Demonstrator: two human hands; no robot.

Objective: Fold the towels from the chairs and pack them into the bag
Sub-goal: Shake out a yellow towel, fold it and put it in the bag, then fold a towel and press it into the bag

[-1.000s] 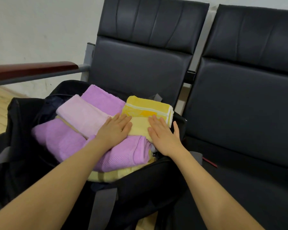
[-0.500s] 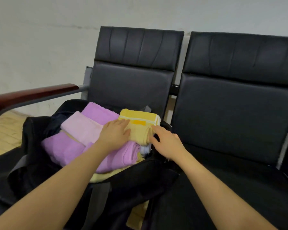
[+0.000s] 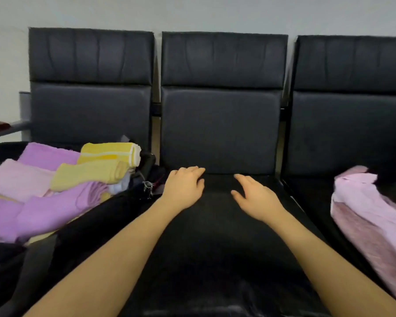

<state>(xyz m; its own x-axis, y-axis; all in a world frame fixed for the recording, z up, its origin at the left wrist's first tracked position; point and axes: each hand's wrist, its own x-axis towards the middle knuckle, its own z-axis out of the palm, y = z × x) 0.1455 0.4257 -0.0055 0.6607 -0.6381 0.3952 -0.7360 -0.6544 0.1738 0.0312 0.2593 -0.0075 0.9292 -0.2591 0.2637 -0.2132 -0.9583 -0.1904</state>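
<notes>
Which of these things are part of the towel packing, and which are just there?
Part of the job: folded towels, black bag, pink towel on the right chair, left hand, right hand.
Just there: keys, armrest, wall.

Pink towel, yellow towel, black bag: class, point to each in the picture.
pink towel (image 3: 361,216): head view, middle of its crumpled top.
yellow towel (image 3: 89,173): head view, flat folded face.
black bag (image 3: 96,216): head view, near side wall.

Bare middle seat (image 3: 215,236) between towels (image 3: 55,191)
</notes>
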